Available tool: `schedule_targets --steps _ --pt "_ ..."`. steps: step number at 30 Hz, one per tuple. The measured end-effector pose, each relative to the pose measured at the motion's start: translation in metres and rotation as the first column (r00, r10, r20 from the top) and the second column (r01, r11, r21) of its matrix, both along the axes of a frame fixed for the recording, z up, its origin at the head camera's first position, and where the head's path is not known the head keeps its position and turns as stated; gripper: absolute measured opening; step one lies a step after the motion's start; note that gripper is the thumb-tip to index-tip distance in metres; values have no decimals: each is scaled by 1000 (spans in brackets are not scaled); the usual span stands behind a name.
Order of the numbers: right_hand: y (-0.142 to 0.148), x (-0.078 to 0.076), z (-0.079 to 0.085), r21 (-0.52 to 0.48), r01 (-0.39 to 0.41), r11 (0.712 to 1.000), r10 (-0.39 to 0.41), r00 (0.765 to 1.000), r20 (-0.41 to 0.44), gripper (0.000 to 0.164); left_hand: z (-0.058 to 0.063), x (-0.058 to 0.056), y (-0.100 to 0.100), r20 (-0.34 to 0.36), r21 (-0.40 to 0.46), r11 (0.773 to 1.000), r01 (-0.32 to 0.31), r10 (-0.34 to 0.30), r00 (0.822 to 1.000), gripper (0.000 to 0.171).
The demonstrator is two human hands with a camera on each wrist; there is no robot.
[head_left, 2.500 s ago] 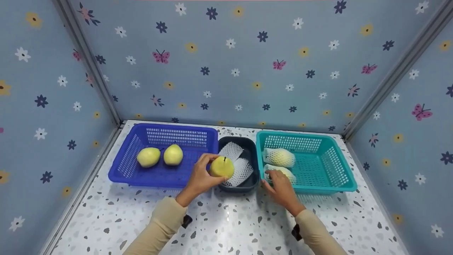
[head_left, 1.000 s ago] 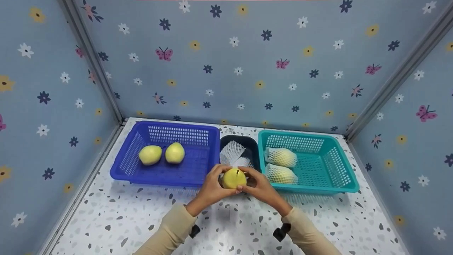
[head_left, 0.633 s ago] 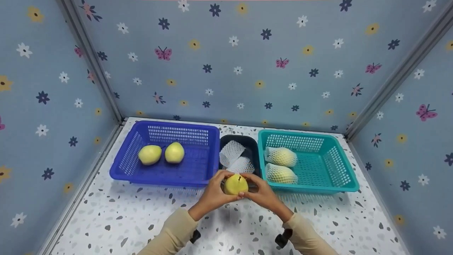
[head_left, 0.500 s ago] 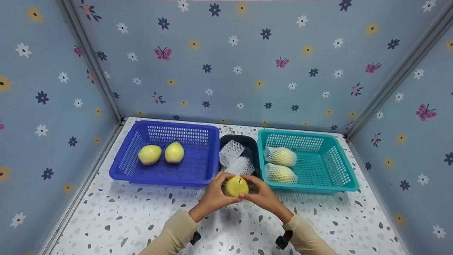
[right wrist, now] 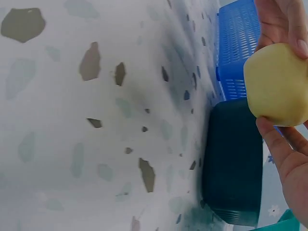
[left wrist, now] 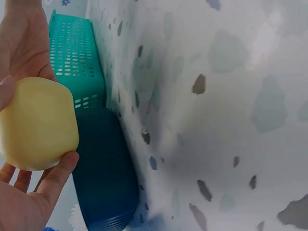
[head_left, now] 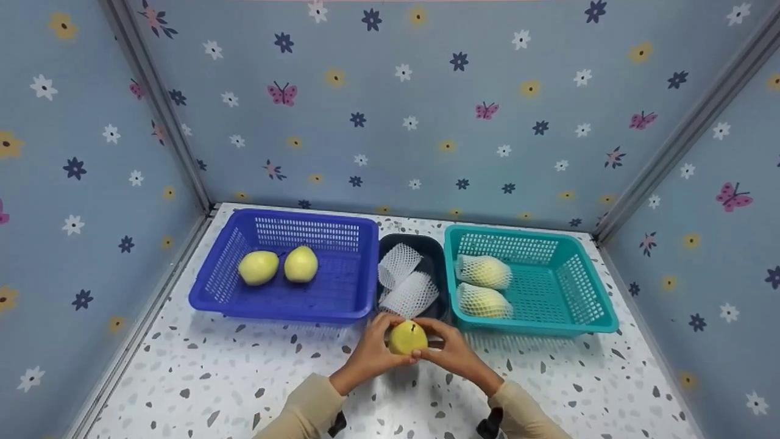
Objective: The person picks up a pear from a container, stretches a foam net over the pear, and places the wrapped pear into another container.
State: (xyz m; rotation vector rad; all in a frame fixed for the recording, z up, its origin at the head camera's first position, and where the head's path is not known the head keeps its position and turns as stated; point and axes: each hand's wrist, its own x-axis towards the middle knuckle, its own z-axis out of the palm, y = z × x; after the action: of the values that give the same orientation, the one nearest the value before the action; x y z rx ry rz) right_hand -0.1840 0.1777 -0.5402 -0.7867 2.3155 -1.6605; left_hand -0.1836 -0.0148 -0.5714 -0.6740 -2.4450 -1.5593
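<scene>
A yellow pear with a dark stem is held between both hands, in front of the dark bin. My left hand grips its left side, fingers and thumb curved round it. On the other side my right hand grips it with thumb and fingers. Both wrist views show the pear raised off the table, its smooth underside exposed. Behind it the dark bin holds white foam nets. Parts of the fingers are hidden behind the pear in the head view.
At left a blue basket holds two bare pears. A teal basket at right holds two pears in foam nets. The speckled table extends in front, and a patterned wall rises behind.
My left hand brought the pear over from the bin's left side. My right hand left a netted pear in the teal basket and joined in gripping the pear, which both hands then drew nearer.
</scene>
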Motion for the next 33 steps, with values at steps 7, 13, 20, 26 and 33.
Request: schedule_targets --steps 7,13,20,26,33 --pt "2 2 -12 -12 -7 1000 7 1000 21 54 -12 2 2 39 20 999 37 -37 999 64" --pt "3 2 -18 7 -4 1000 3 999 55 53 -21 1 3 33 0 999 37 -37 999 62" --pt "3 4 -27 30 -13 999 10 996 86 52 -28 5 2 77 -16 999 34 -33 997 60" --pt "1 5 -33 24 -20 1000 19 998 64 51 -34 6 2 101 -22 999 37 -35 994 59" --pt "0 6 -36 37 -15 999 12 997 72 51 -37 8 2 134 -8 999 51 -50 990 60"
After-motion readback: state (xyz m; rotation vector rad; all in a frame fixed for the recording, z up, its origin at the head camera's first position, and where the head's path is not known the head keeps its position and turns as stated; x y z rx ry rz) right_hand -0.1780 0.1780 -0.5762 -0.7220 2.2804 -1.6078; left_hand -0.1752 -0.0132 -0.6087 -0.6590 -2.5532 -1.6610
